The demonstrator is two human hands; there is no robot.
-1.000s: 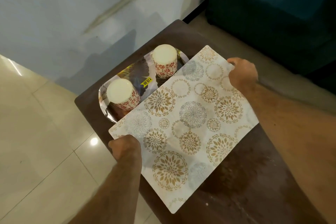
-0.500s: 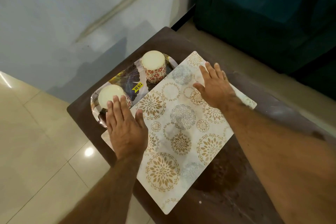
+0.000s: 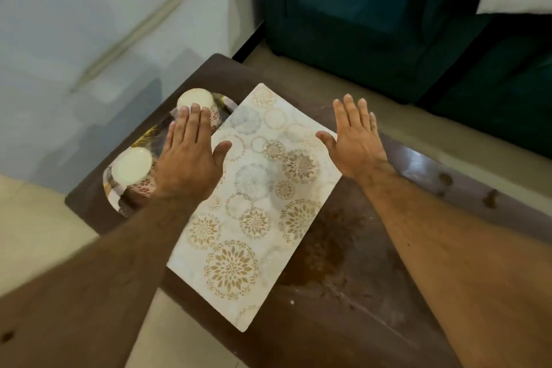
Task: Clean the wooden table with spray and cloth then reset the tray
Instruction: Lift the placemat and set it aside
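**Two flat hands over the mat on the brown table**

A white mat (image 3: 260, 206) with gold and grey flower rings lies flat on the brown wooden table (image 3: 358, 302). Everything here is told from that mat.

The left hand (image 3: 188, 164) is over the mat's left edge. Its fingers are straight and close together, and the thumb sticks out over the mat. It holds nothing. I cannot tell if it touches the mat or floats just above it.

The right hand (image 3: 355, 140) is at the mat's right edge, near the far corner. Its fingers are straight and a little apart, with the thumb pointing in at the mat. It holds nothing too. I cannot tell if it touches the table.

The tray (image 3: 115, 197) sits on the table just beside the mat's left side, partly hidden under the left hand. Two cream cups with red flowers stand upside down on it. The far cup (image 3: 194, 98) peeks out past the left fingertips. The near cup (image 3: 131, 164) is just left of the left hand.

Right of the mat, the table has a dark wet-looking patch (image 3: 328, 248).

Past the mat's far end there is a dark green sofa (image 3: 388, 24).
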